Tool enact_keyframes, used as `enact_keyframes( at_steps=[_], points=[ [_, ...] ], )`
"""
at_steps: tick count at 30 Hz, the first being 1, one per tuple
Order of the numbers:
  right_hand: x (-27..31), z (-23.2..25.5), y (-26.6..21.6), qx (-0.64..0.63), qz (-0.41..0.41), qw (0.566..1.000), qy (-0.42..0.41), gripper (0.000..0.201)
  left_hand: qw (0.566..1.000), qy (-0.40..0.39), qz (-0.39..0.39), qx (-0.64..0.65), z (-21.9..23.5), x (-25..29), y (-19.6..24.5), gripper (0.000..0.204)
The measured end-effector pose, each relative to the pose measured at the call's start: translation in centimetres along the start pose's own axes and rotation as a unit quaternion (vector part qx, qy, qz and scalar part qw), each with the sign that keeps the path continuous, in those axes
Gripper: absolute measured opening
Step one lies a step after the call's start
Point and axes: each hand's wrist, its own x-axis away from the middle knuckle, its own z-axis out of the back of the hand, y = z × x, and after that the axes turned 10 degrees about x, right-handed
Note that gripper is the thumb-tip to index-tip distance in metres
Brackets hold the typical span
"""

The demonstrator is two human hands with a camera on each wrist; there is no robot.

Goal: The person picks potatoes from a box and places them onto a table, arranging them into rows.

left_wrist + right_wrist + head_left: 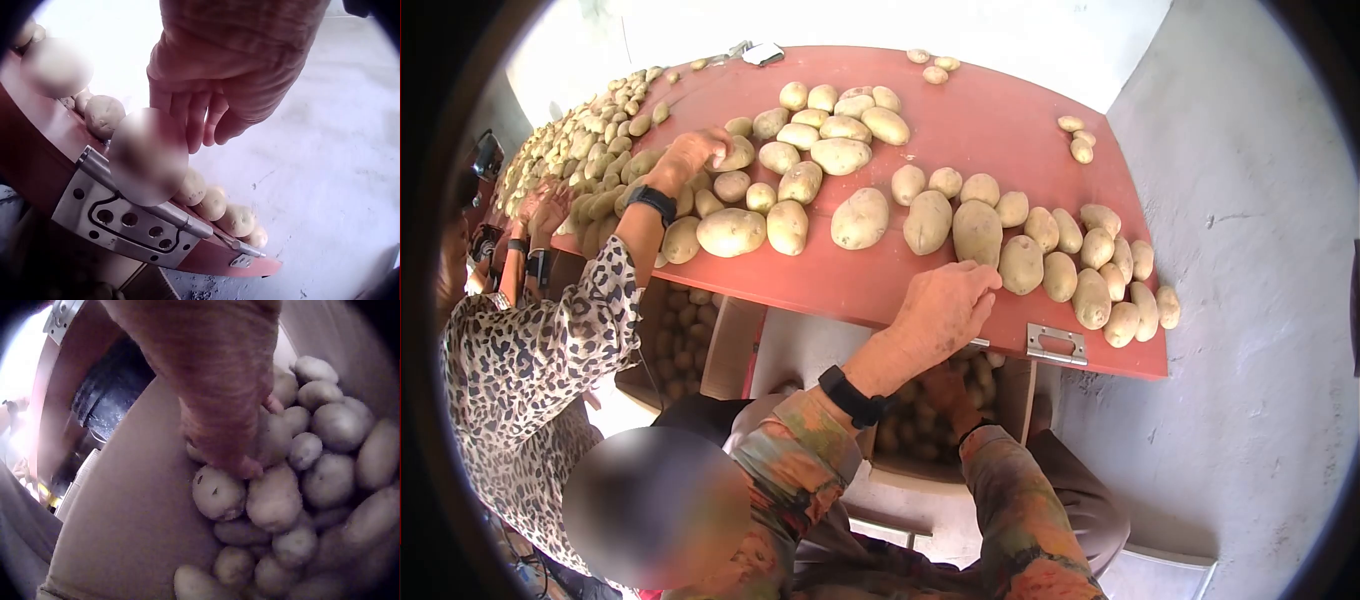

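Note:
My left hand point(940, 310) is at the front edge of the red tabletop point(800, 285), its fingers by a large potato point(977, 232) in a row of potatoes. In the left wrist view the fingers point(195, 125) hang loosely bent, with nothing seen between them and the thumb. Below the table my right hand point(948, 388) reaches into a cardboard box point(1018, 400) of potatoes. The right wrist view shows its thumb and a fingertip on either side of a potato point(274, 439), which it grips among the others; the wrist hides part of it.
A metal hinge point(1057, 345) sits on the table's front edge. On the left, another person in a leopard-print sleeve point(550, 370) has a hand point(685, 165) over potatoes. A second box point(735, 350) of potatoes stands below. A black bucket point(119, 387) is beside my box. A grey wall point(1240, 280) bounds the right.

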Motion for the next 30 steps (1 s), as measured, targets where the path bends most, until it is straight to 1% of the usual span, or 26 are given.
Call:
enact_keyframes(
  at_steps=[1,2,4,6,8,10,11,13,14,15,16,17,19,20,22,23,24,25,26,28,29,30],
  points=[
    [0.1,-0.2,0.0,-0.011,-0.004,1.0,-0.023,0.073,1.0,0.002,-0.002,0.0,0.0,0.0,-0.1,0.015],
    [0.1,-0.4,0.0,-0.009,-0.004,1.0,-0.022,0.073,1.0,-0.003,-0.004,-0.001,0.0,0.0,-0.2,0.014],
    [0.2,-1.1,0.0,-0.027,-0.008,0.999,0.022,0.069,1.0,-0.009,-0.006,0.0,0.0,0.0,-0.1,0.014],
    [-0.2,-1.9,-0.2,-0.004,-0.012,1.0,0.026,0.066,0.999,-0.024,0.021,0.002,0.3,-0.2,0.0,0.014],
    [-0.3,-1.5,-0.6,0.023,-0.012,0.999,0.034,0.063,1.0,-0.028,0.009,-0.009,0.0,0.0,-0.4,0.014],
    [-0.1,-0.8,-0.9,0.0,-0.025,0.999,0.02,0.055,0.999,-0.03,-0.004,-0.018,-0.3,0.2,-0.9,0.014],
    [-0.1,-1.1,-1.0,0.006,-0.026,0.999,0.023,0.055,0.999,-0.026,-0.01,-0.017,-0.3,0.3,-1.1,0.014],
    [-0.4,-1.1,-1.3,-0.009,-0.054,0.998,0.007,0.048,0.999,-0.02,-0.024,-0.015,0.2,0.0,-1.2,0.015],
    [-0.4,-0.7,-1.3,-0.004,-0.056,0.998,0.011,0.048,0.999,-0.018,0.013,-0.029,0.7,-0.2,-1.2,0.015],
    [-0.4,-0.4,-1.4,-0.023,-0.066,0.997,-0.011,0.054,0.998,-0.017,0.05,-0.043,1.2,-0.4,-1.2,0.015],
    [-0.4,0.3,-1.7,-0.042,-0.075,0.996,-0.033,0.061,0.998,-0.013,0.046,-0.044,1.6,-0.5,-1.4,0.015],
    [-0.4,1.0,-2.2,-0.039,-0.074,0.996,-0.03,0.061,0.998,0.002,0.052,-0.045,1.9,-0.5,-1.7,0.015],
    [0.1,2.1,-2.8,-0.017,-0.106,0.994,-0.018,0.044,0.997,0.02,0.056,-0.045,2.0,-0.5,-1.6,0.016],
    [0.3,2.7,-2.7,-0.014,-0.105,0.994,-0.016,0.044,0.997,0.007,0.064,-0.052,2.0,-0.4,-1.4,0.016],
    [0.5,3.4,-2.6,-0.063,-0.092,0.994,0.003,0.051,0.996,-0.003,0.073,-0.059,2.1,-0.4,-1.3,0.016],
    [0.8,3.5,-2.7,-0.061,-0.091,0.994,0.003,0.051,0.996,-0.02,0.077,-0.05,1.9,-0.5,-1.3,0.016],
    [1.3,3.5,-2.8,-0.08,-0.099,0.992,-0.013,0.056,0.995,-0.038,0.082,-0.041,1.7,-0.5,-1.3,0.016],
    [1.6,3.6,-2.7,-0.099,-0.107,0.989,-0.03,0.061,0.995,-0.037,0.08,-0.038,1.6,-0.5,-1.2,0.016],
    [1.8,4.9,-2.8,-0.095,-0.108,0.989,-0.03,0.061,0.995,-0.046,0.085,-0.022,1.6,-0.5,-1.2,0.016],
    [2.5,7.2,-2.8,-0.119,-0.095,0.975,-0.163,0.067,0.995,-0.053,0.086,-0.002,1.6,-0.7,-1.0,0.017],
    [2.8,7.0,-2.7,-0.115,-0.098,0.975,-0.164,0.067,0.994,-0.048,0.101,0.002,1.7,-0.7,-0.8,0.016],
    [3.1,6.8,-2.7,-0.134,-0.078,0.973,-0.171,0.069,0.992,-0.044,0.115,0.005,1.8,-0.7,-0.6,0.015]
  ],
)
